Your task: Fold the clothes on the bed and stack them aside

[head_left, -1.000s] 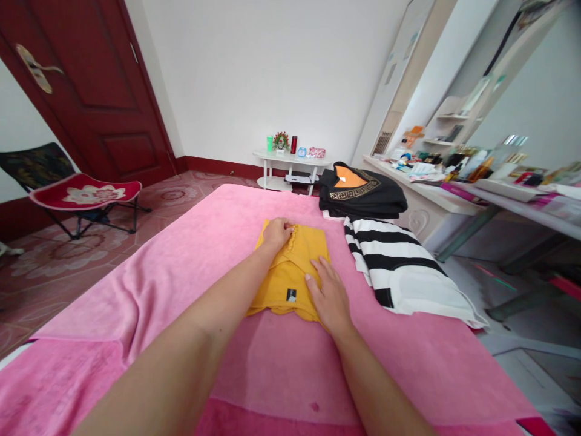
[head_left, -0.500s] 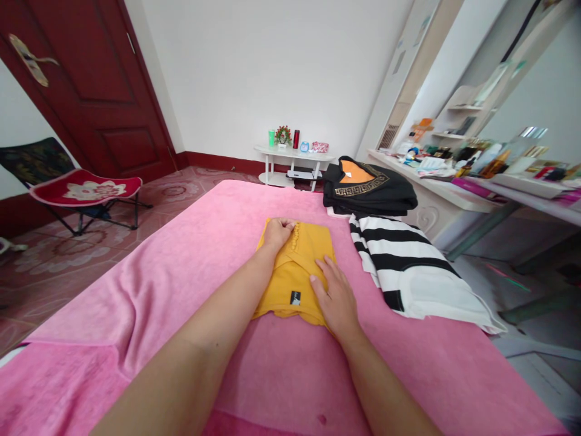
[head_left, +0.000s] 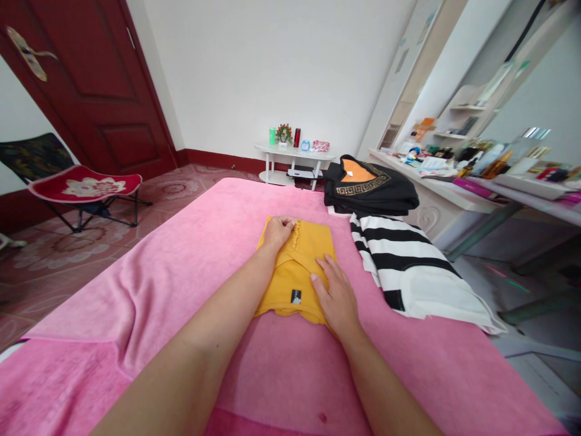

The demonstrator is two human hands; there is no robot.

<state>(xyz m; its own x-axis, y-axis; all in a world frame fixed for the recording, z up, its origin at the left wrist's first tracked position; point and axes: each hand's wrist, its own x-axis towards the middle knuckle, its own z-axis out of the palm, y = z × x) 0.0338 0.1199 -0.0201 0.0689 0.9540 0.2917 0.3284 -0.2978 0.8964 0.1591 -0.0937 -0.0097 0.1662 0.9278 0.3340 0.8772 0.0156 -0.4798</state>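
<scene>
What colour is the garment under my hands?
The garment is mustard yellow, shown in the head view, the only one here.

Holds both bare arms out in front, with the left arm (head_left: 218,321) stretched farther forward than the right arm (head_left: 385,369). Curls the left hand (head_left: 278,232), pinching thumb and fingertips together. Lays the right hand (head_left: 339,300) palm down, farther back, with fingers slightly spread.

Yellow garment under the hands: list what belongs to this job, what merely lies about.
Belongs to the job:
Yellow garment, left hand near its buttons, right hand resting on it
Pink blanket beneath it
Striped garment and black garment alongside, probably

Just lying about:
Green container on the white table
Red chair
</scene>
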